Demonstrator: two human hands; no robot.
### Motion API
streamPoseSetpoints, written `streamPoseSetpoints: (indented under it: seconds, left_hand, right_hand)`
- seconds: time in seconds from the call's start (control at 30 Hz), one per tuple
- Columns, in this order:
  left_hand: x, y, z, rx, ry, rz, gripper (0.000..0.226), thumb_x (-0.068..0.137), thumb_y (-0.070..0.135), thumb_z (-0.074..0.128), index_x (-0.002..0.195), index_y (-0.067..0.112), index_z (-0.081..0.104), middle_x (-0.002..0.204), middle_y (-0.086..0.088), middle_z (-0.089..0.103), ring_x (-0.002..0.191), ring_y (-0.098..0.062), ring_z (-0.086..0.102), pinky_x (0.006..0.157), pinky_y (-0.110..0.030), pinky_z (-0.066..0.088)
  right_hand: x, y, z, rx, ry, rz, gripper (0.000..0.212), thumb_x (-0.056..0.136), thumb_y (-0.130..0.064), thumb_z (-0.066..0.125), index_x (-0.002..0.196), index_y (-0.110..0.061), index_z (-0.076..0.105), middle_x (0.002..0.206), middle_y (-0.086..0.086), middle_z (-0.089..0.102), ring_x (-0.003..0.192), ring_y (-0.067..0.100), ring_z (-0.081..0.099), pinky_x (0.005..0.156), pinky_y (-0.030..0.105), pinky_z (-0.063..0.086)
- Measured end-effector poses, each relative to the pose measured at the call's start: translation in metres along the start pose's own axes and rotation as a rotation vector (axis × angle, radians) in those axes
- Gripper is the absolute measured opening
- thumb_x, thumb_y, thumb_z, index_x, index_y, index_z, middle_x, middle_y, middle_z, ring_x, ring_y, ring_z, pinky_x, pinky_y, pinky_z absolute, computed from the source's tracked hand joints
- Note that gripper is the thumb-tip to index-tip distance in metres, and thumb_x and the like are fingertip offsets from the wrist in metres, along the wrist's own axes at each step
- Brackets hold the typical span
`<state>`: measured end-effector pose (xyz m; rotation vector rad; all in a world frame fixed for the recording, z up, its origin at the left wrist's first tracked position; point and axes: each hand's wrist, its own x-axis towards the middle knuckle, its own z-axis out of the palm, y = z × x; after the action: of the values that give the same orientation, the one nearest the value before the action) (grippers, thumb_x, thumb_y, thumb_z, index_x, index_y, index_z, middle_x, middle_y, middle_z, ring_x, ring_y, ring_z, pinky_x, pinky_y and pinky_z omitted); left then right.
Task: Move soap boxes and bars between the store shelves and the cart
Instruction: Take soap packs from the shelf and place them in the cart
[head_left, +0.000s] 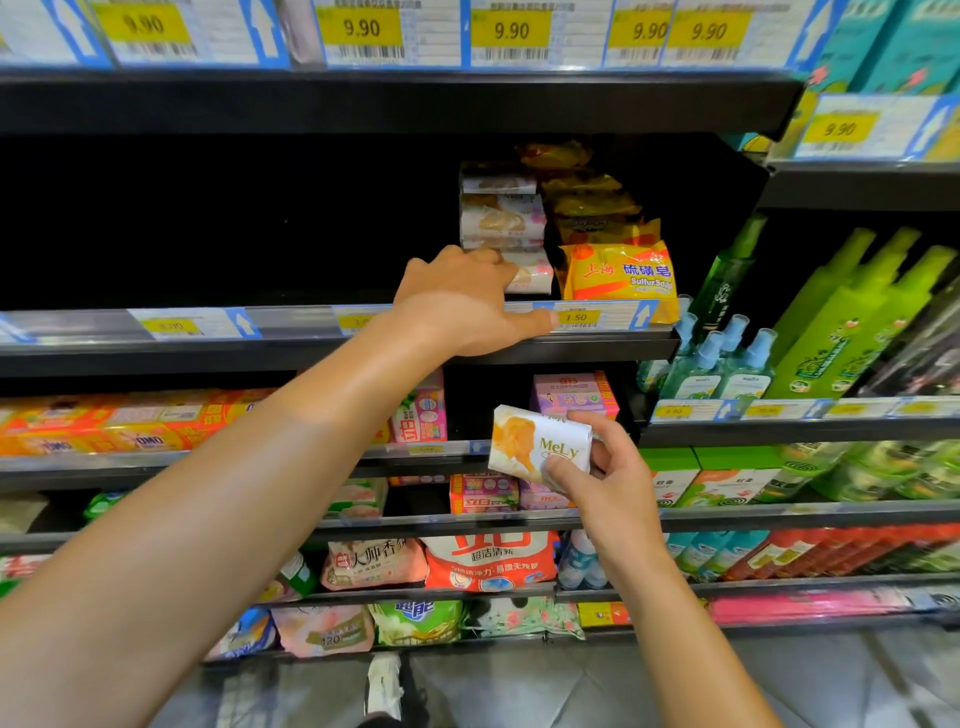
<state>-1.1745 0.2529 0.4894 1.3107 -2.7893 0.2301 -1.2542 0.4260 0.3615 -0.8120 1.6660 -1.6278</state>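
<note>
Head view looks onto black store shelving (332, 353) with blue-framed price tags (576, 317) along its edges, and a grey floor at 6 o'clock. The middle shelf is dark and mostly bare toward 9 o'clock; a stack of white soap boxes (501, 221) stands near the centre, with yellow sulfur soap packets (618, 275) just beside it at 3 o'clock. Green spray bottles (852, 317) fill the bay further toward 3 o'clock, and detergent bags (488, 564) sit on lower shelves. The left hand (462, 301) reaches onto the middle shelf, fingers curled against the lowest box of the stack, thumb lying along the shelf edge; whether it grips the box cannot be told. Below it, toward 5 o'clock, the right hand (613, 483) pinches a white MeLy soap box (537, 441) between thumb and fingers, in front of the lower shelves and well apart from the stack.
</note>
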Motion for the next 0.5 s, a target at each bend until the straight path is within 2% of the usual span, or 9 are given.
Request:
streamPoseSetpoints:
  seconds: [0.1,0.23,0.33,0.4,0.5]
  left_hand:
    - [0.000,0.000,0.001,0.003,-0.003,0.006,0.089,0.080,0.086,0.027,0.152,0.032,0.031,0.158,0.007,0.028,0.142,-0.025,0.028,0.107,-0.046,0.032]
    - [-0.002,0.000,-0.001,0.006,0.009,0.012,0.085,0.084,0.081,0.033,0.151,0.030,0.031,0.157,0.005,0.031,0.141,-0.024,0.032,0.108,-0.044,0.034]
    - [-0.019,-0.006,0.000,-0.077,0.226,0.061,0.073,0.088,0.070,0.046,0.144,0.025,0.045,0.147,0.001,0.048,0.132,-0.024,0.044,0.107,-0.041,0.036]
    - [-0.040,-0.010,0.004,-0.231,0.399,0.176,0.063,0.087,0.059,0.055,0.135,0.019,0.056,0.134,-0.002,0.060,0.123,-0.026,0.053,0.102,-0.040,0.041]
    - [-0.071,-0.015,0.020,-0.339,0.372,0.451,0.066,0.079,0.056,0.057,0.130,0.016,0.061,0.127,-0.002,0.063,0.120,-0.024,0.054,0.102,-0.041,0.043]
  right_hand:
    - [0.002,0.000,0.001,0.006,0.010,-0.002,0.046,0.087,0.002,0.069,0.109,-0.038,0.059,0.109,-0.001,0.069,0.096,0.009,0.068,0.064,0.021,0.056]
    - [0.002,0.000,0.002,-0.005,0.013,-0.008,0.047,0.087,0.000,0.070,0.110,-0.040,0.059,0.108,-0.003,0.071,0.096,0.009,0.069,0.073,0.027,0.059]
    - [0.000,-0.004,0.000,0.000,0.015,-0.021,0.044,0.087,-0.003,0.071,0.111,-0.039,0.060,0.106,-0.004,0.071,0.097,0.011,0.069,0.079,0.035,0.061]
    - [-0.001,-0.010,-0.003,-0.019,0.009,-0.051,0.042,0.087,-0.008,0.072,0.113,-0.038,0.060,0.104,-0.003,0.072,0.096,0.013,0.069,0.078,0.036,0.061]
    - [0.000,-0.023,-0.006,-0.033,-0.007,-0.102,0.040,0.087,-0.010,0.072,0.115,-0.036,0.063,0.101,-0.001,0.073,0.095,0.017,0.069,0.074,0.033,0.059]
